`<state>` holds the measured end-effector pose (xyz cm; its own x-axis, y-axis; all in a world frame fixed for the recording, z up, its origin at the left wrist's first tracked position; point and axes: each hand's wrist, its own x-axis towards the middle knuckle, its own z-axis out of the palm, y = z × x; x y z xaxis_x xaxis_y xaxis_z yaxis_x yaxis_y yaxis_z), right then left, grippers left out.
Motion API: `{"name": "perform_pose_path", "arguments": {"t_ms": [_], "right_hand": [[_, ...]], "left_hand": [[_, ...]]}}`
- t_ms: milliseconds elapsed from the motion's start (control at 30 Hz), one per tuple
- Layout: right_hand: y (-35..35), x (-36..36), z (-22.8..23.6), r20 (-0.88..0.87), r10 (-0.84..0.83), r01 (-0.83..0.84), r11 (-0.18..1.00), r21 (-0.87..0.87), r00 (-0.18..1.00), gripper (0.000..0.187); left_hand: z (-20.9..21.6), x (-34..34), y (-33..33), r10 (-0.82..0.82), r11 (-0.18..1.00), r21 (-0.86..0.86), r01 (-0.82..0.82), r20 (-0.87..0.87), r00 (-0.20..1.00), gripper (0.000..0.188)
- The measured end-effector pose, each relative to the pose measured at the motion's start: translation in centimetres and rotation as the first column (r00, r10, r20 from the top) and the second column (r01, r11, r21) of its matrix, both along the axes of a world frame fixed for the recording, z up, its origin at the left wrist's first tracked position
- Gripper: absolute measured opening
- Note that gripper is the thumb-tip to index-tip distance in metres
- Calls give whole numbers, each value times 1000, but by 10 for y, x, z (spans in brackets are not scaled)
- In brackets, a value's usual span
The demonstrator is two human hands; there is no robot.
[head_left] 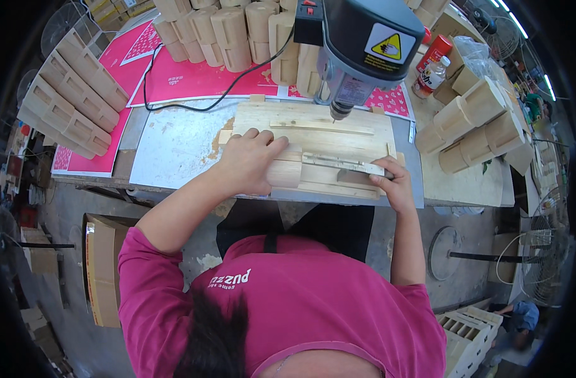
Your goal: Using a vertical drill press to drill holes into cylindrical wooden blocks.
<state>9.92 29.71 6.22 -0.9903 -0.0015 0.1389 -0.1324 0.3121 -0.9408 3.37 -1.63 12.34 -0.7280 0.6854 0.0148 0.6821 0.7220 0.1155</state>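
Note:
My left hand (pixel 255 159) is closed over the top of a pale wooden block (pixel 286 175) with rounded sides, pressing it on a wooden board. My right hand (pixel 396 184) pinches the right end of a thin, light-coloured flat strip (pixel 344 164), which slants over to the block's right side. Whether the strip is metal or wood I cannot tell. Beneath both hands lies the wooden board (pixel 250 116) with a raised wooden rail (pixel 322 128) across it. A bench drill (pixel 371 47) hangs over the board, its chuck and bit (pixel 339 112) above the rail, apart from the block.
Stacked wooden cylinders (pixel 231 38) line the back of the table. More grooved pieces stand left (pixel 74 88) and right (pixel 483 126). A black cable (pixel 193 108) loops across the pink sheet (pixel 187 79). A bottle (pixel 431 77) and red spray can (pixel 436 50) stand right of the drill.

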Motion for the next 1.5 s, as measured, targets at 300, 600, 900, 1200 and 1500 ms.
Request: {"name": "perform_pose_path", "arguments": {"t_ms": [300, 600, 900, 1200, 1500], "right_hand": [[6, -12, 0, 8, 83, -83, 996, 10, 996, 20], [8, -2, -28, -359, -184, 340, 830, 442, 915, 54], [11, -14, -17, -77, -259, 264, 848, 460, 963, 44], [28, -21, -15, -2, -273, 247, 866, 435, 962, 37], [7, -59, 0, -32, -264, 250, 855, 454, 964, 37]], "left_hand": [[-18, 11, 21, -11, 977, 212, 19, -41, 999, 70], [-94, 24, 9, 141, 389, 857, -338, 307, 941, 78], [-102, 34, 38, 109, 571, 819, -48, -18, 994, 87], [-106, 13, 39, 65, 554, 796, -244, 251, 966, 75], [-101, -20, 33, 260, 755, 624, -200, -5, 966, 55]]}}
